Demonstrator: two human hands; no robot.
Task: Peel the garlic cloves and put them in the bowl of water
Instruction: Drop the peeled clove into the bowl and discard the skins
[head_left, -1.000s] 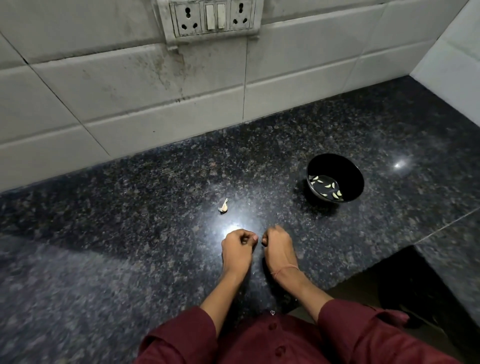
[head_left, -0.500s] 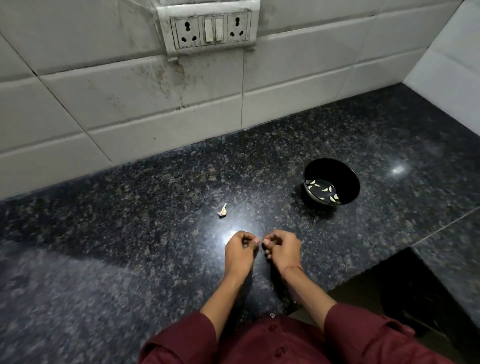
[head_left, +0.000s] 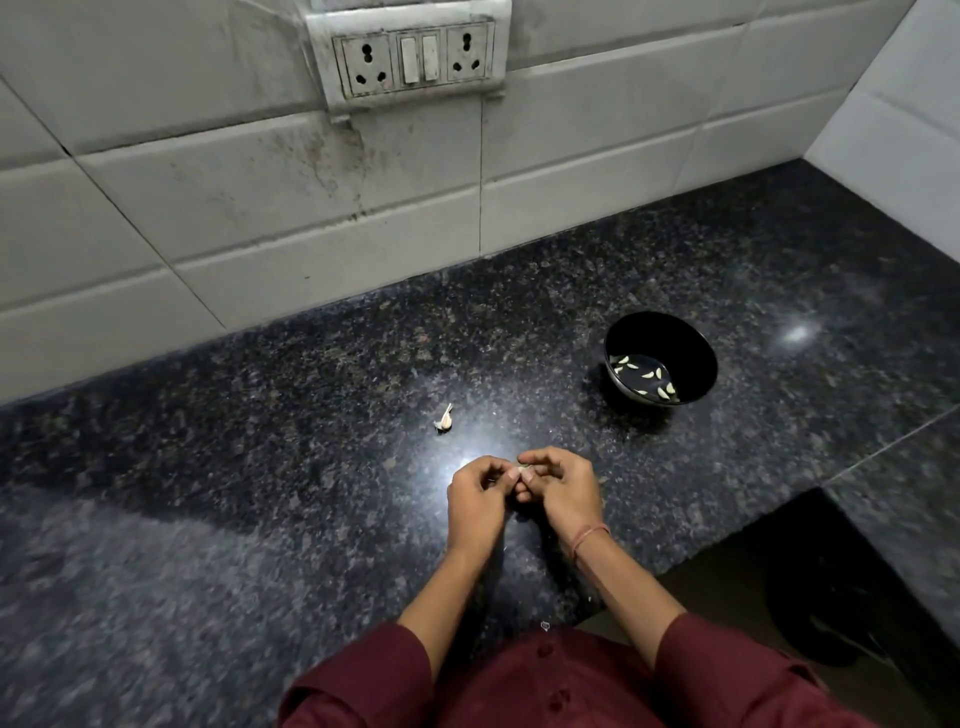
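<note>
Compared with 0.5 s ago, the left grip and the right grip are closing the small gap that was showing between them. Their fingertips are now meeting and overlapping on 1 garlic clove, and only a pale sliver of it is showing. Both grips are clamping on that clove with curled, pinching fingers, hovering low over the desk. I judge that the peeling is getting properly under way on this clove, though how much skin is off is too small to tell.

The bowl is sitting at 2 o'clock from the hands, well apart from them, with several peeled cloves already floating in its water. 1 unpeeled clove is lying at 10 o'clock, near the hands, and is probably waiting its turn, so the task is looking close to its end.

The hands are working just inside the front of the desk. At 5 o'clock the desk edge is stepping back into a dark gap, so a slipping clove is likely to be lost there. The way to the bowl is running over bare desk, which is leaving easy room for the right grip to swing across. The tiled wall at 12 o'clock is standing well apart.
</note>
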